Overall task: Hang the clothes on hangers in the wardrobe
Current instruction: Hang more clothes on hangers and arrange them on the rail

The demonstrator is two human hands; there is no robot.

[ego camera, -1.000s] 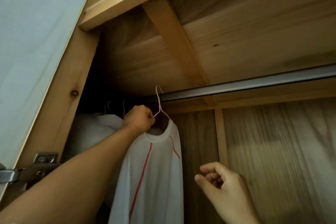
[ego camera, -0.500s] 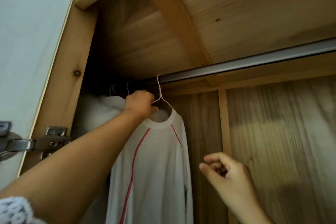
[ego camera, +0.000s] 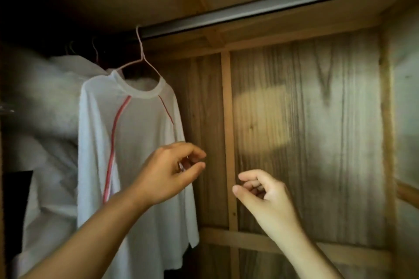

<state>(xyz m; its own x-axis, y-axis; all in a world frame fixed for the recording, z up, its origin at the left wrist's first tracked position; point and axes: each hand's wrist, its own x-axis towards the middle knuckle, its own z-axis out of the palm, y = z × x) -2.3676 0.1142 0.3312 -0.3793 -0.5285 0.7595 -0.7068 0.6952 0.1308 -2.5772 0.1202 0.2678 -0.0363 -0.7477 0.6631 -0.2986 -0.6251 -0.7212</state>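
Your left hand (ego camera: 169, 173) hovers in front of the shirt (ego camera: 127, 147), grip loosely curled and holding nothing; your right hand (ego camera: 264, 195) is the same, near the wooden back panel (ego camera: 306, 120). The shirt hangs on a pink hanger (ego camera: 141, 59) hooked over the rail (ego camera: 260, 10), beside other white clothes (ego camera: 45, 97).

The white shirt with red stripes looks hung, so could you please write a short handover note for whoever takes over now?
Left hand: loosely curled, holding nothing, in front of the shirt.
Right hand: loosely curled, empty.
White shirt with red stripes: on the pink wire hanger, hooked over the metal rail, beside other white garments.
Done: this shirt is hung.
Left: no further clothes in view; look outside the wardrobe.
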